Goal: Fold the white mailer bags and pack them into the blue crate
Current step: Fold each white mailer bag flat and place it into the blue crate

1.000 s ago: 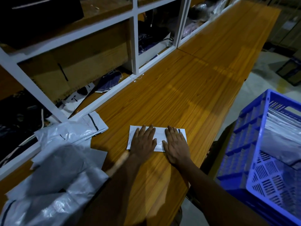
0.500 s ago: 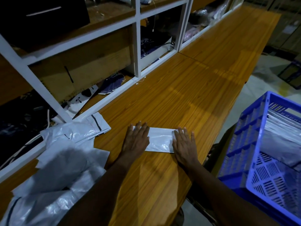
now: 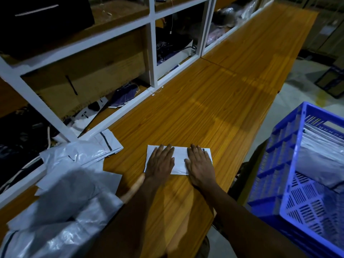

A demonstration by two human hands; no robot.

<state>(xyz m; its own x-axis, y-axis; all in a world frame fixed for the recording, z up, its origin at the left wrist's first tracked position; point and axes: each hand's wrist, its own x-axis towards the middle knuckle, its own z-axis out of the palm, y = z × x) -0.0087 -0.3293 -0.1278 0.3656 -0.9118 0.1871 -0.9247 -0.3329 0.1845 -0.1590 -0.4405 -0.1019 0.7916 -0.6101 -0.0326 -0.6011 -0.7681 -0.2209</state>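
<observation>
Pressing folded white plastic mailer bag point(image 3: 179, 159) flat on orange wooden table point(image 3: 214, 112); my left hand point(image 3: 160, 162) and right hand point(image 3: 200, 164) side by side, fingers straight; blue slatted plastic crate point(image 3: 283, 168) at right.

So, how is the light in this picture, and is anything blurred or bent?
Head view: dim overall, brighter patch on the wooden table; glare on the loose bag pile, blurred at its near edge; the shelf frame leans and bows from the wide lens; the left hand and right hand on the folded bag are fairly clear.
</observation>
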